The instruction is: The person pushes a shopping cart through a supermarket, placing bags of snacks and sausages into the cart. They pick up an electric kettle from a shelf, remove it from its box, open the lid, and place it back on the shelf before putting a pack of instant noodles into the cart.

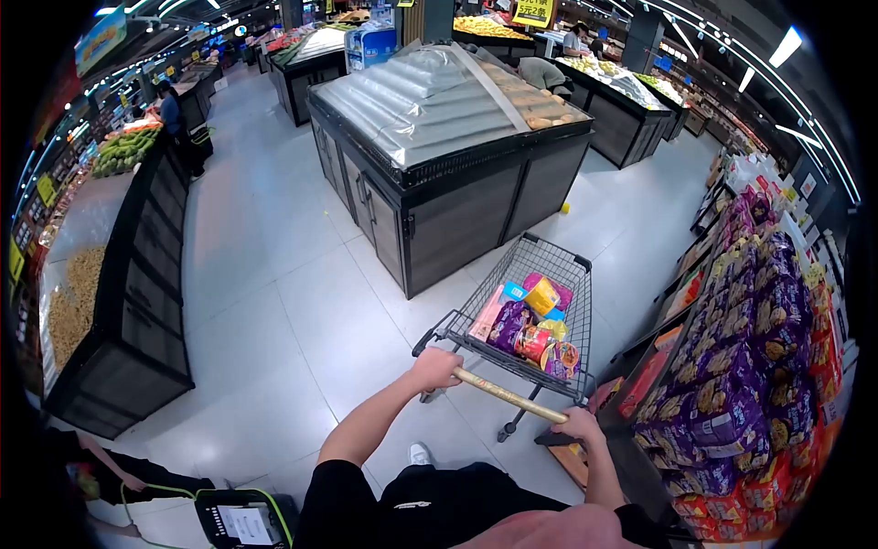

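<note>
A shopping cart stands in front of me with a pale gold handle bar. Near the bar's left end, my left hand is wrapped round it. My right hand grips the other end, close to the shelf side. Inside the wire basket lie several packaged goods: a purple packet, a yellow packet, a long pink box and a red tub. Some packages overlap, so their lower parts are hidden.
A dark display stand with a silver cover is ahead. Stacked purple snack packs line the right. A produce counter runs along the left. At lower left, a person's hand is near a black basket.
</note>
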The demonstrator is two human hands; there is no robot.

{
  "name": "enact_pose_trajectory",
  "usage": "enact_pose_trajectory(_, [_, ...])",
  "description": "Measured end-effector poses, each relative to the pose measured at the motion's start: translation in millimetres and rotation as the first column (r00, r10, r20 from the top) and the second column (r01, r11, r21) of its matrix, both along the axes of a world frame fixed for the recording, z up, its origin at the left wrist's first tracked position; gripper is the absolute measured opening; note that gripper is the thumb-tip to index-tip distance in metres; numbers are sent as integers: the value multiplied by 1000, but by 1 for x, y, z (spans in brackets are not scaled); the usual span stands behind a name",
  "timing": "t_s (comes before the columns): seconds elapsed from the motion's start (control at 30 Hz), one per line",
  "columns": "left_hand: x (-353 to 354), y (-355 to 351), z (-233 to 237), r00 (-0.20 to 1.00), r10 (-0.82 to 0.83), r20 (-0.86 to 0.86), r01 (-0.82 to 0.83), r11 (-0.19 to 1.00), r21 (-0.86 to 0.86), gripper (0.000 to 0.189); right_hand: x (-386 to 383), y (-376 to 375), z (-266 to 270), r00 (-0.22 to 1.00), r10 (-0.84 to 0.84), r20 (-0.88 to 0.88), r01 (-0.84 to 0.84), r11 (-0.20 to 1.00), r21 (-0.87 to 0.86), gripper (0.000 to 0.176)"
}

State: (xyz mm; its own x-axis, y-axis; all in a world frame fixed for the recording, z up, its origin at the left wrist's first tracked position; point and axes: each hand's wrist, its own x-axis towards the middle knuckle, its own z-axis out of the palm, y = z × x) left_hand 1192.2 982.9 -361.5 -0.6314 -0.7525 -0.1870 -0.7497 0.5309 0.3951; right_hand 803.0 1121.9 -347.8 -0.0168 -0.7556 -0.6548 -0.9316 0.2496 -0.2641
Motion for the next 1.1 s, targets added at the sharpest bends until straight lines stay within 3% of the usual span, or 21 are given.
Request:
enact_pose_trajectory(0.07, [-7,-19,-1,990,-85,111,79,996,52,26,-8,-6,-11,1000,-7,0,7,1000,14,50])
enact_pose_trajectory(0.17, [-12,-40,-12,984,-146,98,150,988,-39,26,-9,-17,-14,999,-35,-5,35,999,2,49])
enact_pose_trajectory(0.23, [-21,-55,0,973,-177,148,178,984,5,26,-7,-24,-15,997,-52,-63,46,995,-89,46])
enact_pose_trajectory(0.37, [-36,-86,6,948,-159,275,121,981,148,29,-3,-48,-2,986,-153,-62,148,985,-84,43])
enact_pose_trajectory(0.57, [-70,-154,-10,960,-136,246,121,990,74,31,-35,-103,-21,984,-162,-77,156,984,-89,43])
enact_pose_trajectory(0.8, [-127,-236,-4,914,-155,375,112,985,135,27,-77,-176,-26,978,-202,-45,198,976,-90,44])
enact_pose_trajectory(0.9, [-145,-267,-11,928,-138,346,109,989,105,29,-100,-205,-42,981,-188,-42,183,978,-105,47])
enact_pose_trajectory(1.1, [-190,-320,-19,920,-136,368,127,991,47,26,-139,-253,-51,970,-240,-47,230,961,-153,40])
